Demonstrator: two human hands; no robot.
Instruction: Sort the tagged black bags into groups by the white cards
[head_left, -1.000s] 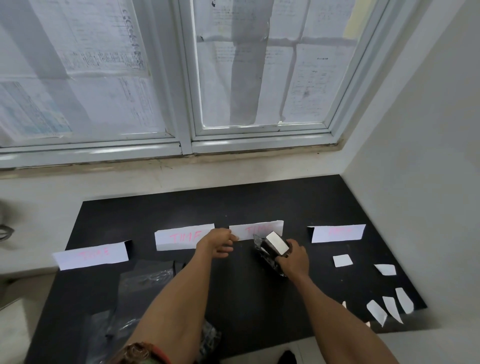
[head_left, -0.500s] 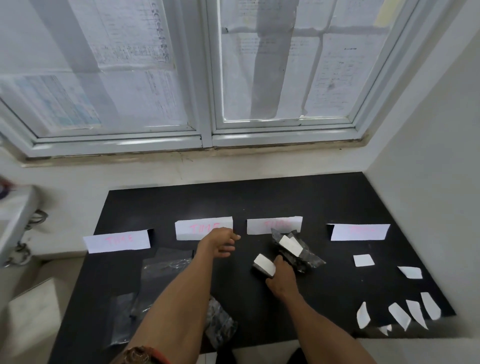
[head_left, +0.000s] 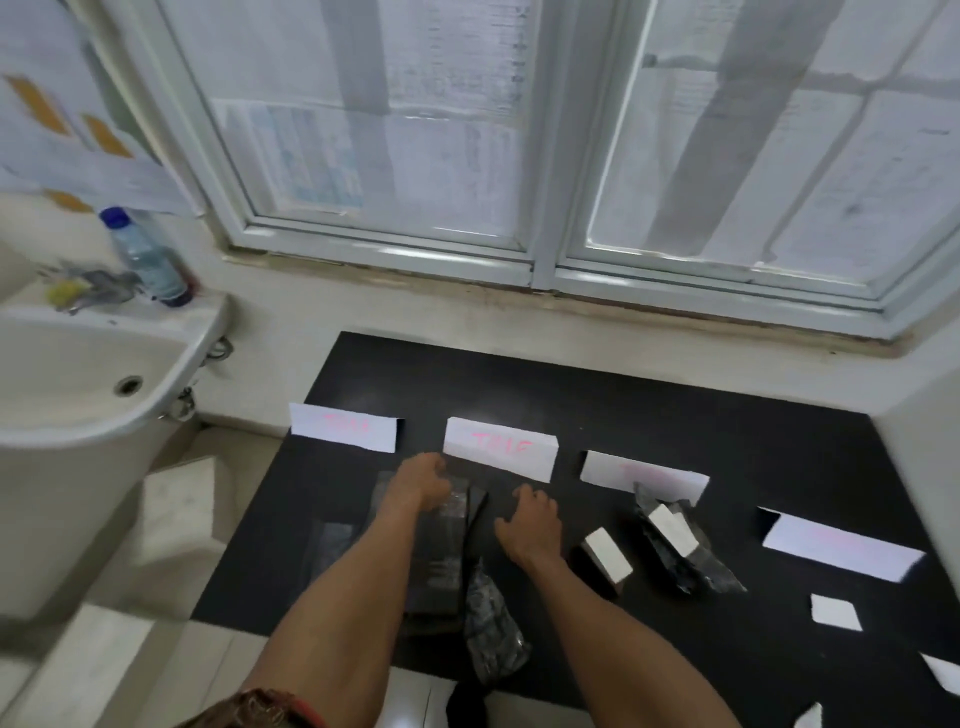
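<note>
From the head camera we look down on a black rectangular mat (head_left: 675, 415) laid below a white-framed window (head_left: 545, 270) papered over with printed sheets. Along the mat's far side we count four white folded paper cards with faint pink lettering. From left to right they are the first card (head_left: 343, 428), the second card (head_left: 501, 448), the third card (head_left: 644, 475) and the fourth card (head_left: 841, 553).

The left hand (head_left: 423, 480) lies on the far end of a flat pile of glossy black plastic bags (head_left: 436, 551), just in front of the gap between the first and second cards. Its fingers bend down over the top bag, yet we cannot tell whether they pinch it or merely rest there. The right hand (head_left: 530, 519) is just beside the pile, in front of the second card, with fingers loosely spread and holding nothing.

Right of that hand we see a small black bag with a white rectangular tag (head_left: 605, 558) lying on the mat. Next to it is a crumpled black bag with a white tag (head_left: 685, 561), whose far end reaches the third card's near edge. A further crinkled black bag (head_left: 493, 629) lies at the mat's near edge, between the two forearms. Small white paper slips (head_left: 836, 613) are scattered near the right corner.

At the left stands a white ceramic washbasin (head_left: 78, 374), with a clear plastic bottle with a blue cap (head_left: 145, 254) on its rim.
</note>
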